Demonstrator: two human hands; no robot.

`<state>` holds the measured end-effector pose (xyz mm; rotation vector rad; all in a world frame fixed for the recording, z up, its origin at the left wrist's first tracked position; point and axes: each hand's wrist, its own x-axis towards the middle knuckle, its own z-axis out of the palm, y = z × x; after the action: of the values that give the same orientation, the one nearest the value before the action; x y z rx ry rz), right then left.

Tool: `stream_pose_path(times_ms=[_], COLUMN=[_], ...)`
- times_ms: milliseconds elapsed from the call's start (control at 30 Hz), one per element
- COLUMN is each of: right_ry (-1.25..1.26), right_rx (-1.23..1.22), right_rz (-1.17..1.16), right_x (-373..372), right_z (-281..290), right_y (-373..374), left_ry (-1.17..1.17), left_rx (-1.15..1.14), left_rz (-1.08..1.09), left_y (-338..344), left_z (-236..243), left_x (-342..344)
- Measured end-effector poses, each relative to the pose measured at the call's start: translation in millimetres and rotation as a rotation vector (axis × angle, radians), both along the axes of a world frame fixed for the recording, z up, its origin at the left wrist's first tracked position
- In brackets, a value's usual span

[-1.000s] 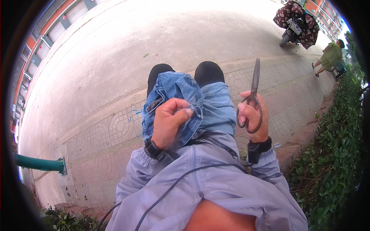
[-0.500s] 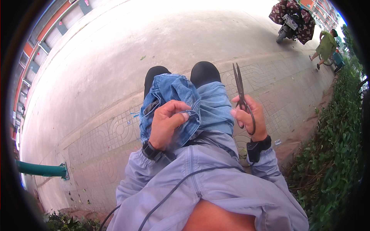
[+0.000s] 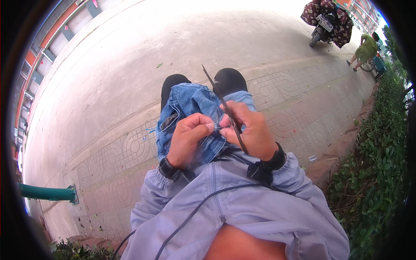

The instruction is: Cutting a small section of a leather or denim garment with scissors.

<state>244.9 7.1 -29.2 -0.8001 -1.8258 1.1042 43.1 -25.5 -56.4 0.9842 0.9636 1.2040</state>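
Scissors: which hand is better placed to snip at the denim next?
Probably the right hand: it holds the scissors, with its fingertips close to the left hand, whose thumb and finger are pinched together over the denim. The scissors point forward, so may need turning.

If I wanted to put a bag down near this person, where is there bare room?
Mostly bare paving lies between the right hand and the hedge; open concrete stretches beyond the black-covered knees. It is crowded around the denim, with the left hand and scissors close by.
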Motion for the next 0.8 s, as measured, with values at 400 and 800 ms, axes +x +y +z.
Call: stream_pose_path(times_ms=[400,800], right_ry=[-0.152,-0.095], right_rx=[0.445,0.385], right_rz=[-0.042,-0.038], right_x=[-7.1,-4.1], right_z=[0.4,1.7], right_y=[5.3,5.2], left_ry=[-0.021,-0.023], left_rx=[0.016,0.008], left_rz=[-0.038,-0.003], left_y=[-0.7,0.3], left_z=[-2.7,-7.3], left_x=[-1.0,-0.4])
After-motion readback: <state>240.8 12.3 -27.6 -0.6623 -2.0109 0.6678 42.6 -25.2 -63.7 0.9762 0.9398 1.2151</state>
